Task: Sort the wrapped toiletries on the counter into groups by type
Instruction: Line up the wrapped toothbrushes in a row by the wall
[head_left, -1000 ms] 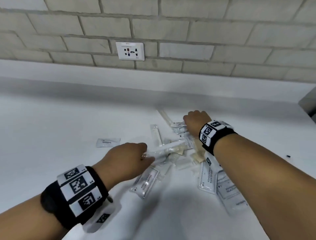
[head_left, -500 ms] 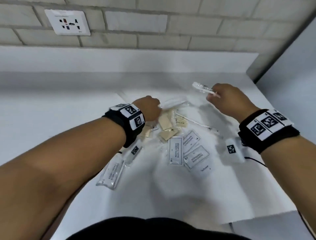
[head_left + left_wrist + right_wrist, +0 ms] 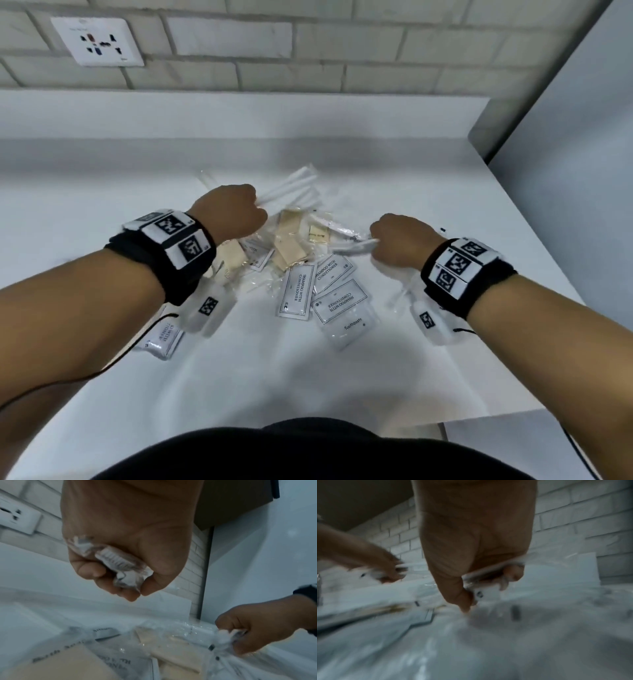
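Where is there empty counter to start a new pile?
Bare counter lies left of the left hand, near the wall socket. More lies along the front edge, below the shampoo sachets. Between both hands it is crowded.

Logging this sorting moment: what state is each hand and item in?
left hand: grips wrapped toothbrushes
right hand: grips one wrapped toothbrush
shampoo sachets: lying flat, unsorted
soap bars: wrapped, in the pile
toothpaste sachet: flat, partly covered
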`<state>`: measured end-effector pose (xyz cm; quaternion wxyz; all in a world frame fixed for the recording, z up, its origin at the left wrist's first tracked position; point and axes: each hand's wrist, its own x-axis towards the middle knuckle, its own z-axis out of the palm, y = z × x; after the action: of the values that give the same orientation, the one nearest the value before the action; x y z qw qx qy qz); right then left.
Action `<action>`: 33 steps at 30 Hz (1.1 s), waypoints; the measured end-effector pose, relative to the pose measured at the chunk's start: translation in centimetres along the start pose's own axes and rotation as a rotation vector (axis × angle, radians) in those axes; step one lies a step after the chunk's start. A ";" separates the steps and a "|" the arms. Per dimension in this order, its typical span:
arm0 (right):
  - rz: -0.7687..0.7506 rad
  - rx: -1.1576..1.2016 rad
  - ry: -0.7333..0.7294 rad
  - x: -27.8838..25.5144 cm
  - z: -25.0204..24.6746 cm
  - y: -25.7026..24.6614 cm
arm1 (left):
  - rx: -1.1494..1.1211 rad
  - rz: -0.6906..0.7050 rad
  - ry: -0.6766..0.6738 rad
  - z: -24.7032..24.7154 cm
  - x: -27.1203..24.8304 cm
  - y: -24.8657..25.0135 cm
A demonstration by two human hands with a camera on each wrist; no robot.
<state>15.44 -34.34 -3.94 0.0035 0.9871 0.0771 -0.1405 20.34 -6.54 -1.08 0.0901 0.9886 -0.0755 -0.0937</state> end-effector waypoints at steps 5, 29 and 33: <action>-0.040 0.158 -0.053 -2.3 -3.3 5.3 | -0.265 -0.072 -0.010 -0.1 -2.7 -0.9; -0.283 0.018 -0.086 8.5 -6.8 -15.9 | 0.065 -0.377 -0.144 -2.1 -5.1 -17.6; -0.256 -0.001 -0.200 12.9 -5.8 -20.9 | 0.062 -0.371 -0.223 -0.5 -5.3 -19.7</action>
<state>26.09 -11.62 -1.67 -0.0063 0.9503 0.2014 -0.2374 17.89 13.57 -3.49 0.0319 0.9714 0.0955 -0.2149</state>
